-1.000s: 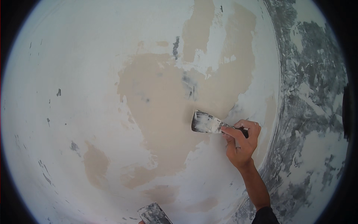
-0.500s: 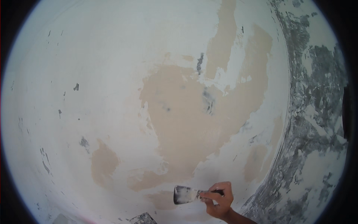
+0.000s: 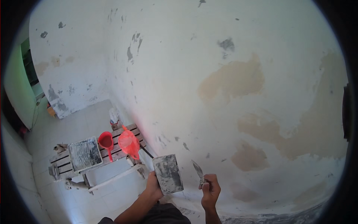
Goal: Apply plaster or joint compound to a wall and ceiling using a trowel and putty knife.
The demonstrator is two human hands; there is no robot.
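My left hand [image 3: 153,186] grips the edge of a rectangular plastering board [image 3: 168,174], its flat face smeared with grey and white. To the right of it, a little apart, my right hand [image 3: 211,191] is closed around the handle of a putty knife [image 3: 198,171]. The knife's blade points up and slightly left, seen nearly edge-on and coated with pale residue. Both hands are in front of a white wall [image 3: 209,123] with beige and grey patches; neither tool visibly touches it.
A slatted wooden bench [image 3: 118,152] stands at the left by the wall. On it are a smeared grey tray [image 3: 85,154], a red dipper [image 3: 106,140] and a red plastic bag [image 3: 128,143]. Pale tiled floor [image 3: 112,190] lies below. A doorway [image 3: 31,69] shows at far left.
The view has swung left, bringing the bench, floor and doorway into sight. My left hand and the board now show. The putty knife has turned from pointing left to pointing upward.
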